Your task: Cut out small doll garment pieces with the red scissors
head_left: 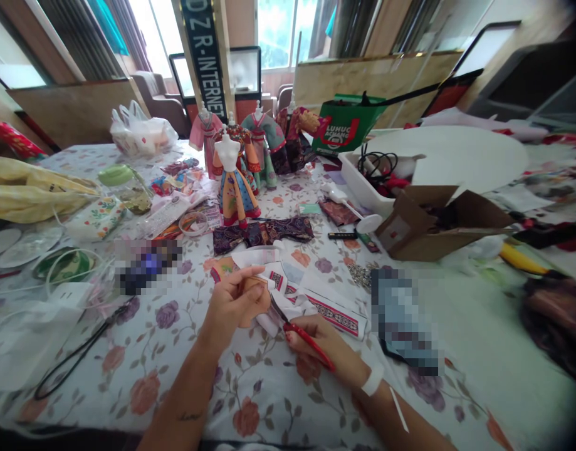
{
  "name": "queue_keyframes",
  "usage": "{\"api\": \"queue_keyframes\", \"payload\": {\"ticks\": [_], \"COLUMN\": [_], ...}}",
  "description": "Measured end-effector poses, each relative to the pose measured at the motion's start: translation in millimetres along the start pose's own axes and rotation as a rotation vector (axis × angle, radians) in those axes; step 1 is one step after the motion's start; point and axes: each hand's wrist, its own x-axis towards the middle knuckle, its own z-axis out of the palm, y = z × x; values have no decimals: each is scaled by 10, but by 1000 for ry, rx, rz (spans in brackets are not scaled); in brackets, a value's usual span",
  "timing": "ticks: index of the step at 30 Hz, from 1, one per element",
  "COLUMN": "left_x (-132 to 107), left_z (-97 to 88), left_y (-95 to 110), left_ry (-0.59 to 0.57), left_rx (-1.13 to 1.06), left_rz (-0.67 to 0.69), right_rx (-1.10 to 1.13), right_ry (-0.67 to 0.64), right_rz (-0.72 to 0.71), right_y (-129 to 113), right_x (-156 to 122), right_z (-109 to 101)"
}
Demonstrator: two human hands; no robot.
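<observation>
My left hand [231, 307] pinches a small piece of orange fabric [250, 313] between thumb and fingers. In my right hand [316, 344] are red-handled scissors [311, 346], their dark blades pointing up and left against the fabric's right edge. Whether the blades are parted is too small to tell. Just beyond both hands lies white fabric with a red and black patterned band [328, 310]. A folded dark paisley cloth [269, 233] rests behind it. Farther back, a small white dress form [229, 153] wears an orange and blue skirt with a red hem.
Several more dressed miniature forms [262, 134] stand at the back. At right are an opened cardboard box [410, 232], a white bin [358, 181] and a blurred-out flat object [403, 319]. A lidded jar [123, 188], a plastic bag [141, 131] and cables [76, 357] occupy the left.
</observation>
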Motion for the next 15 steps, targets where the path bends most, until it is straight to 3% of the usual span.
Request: {"api": "queue_keyframes", "payload": {"ticks": [7, 15], "left_x": [-5, -14], "left_z": [15, 71], "left_y": [-7, -68], "left_ry": [-15, -63], "left_rx": [-110, -189], "left_rz": [-48, -107], "right_rx": [51, 21], "right_ry": [-28, 28], "right_rz": [50, 31], "right_y": [30, 44], "right_x": [39, 18], "right_z": [0, 27]}}
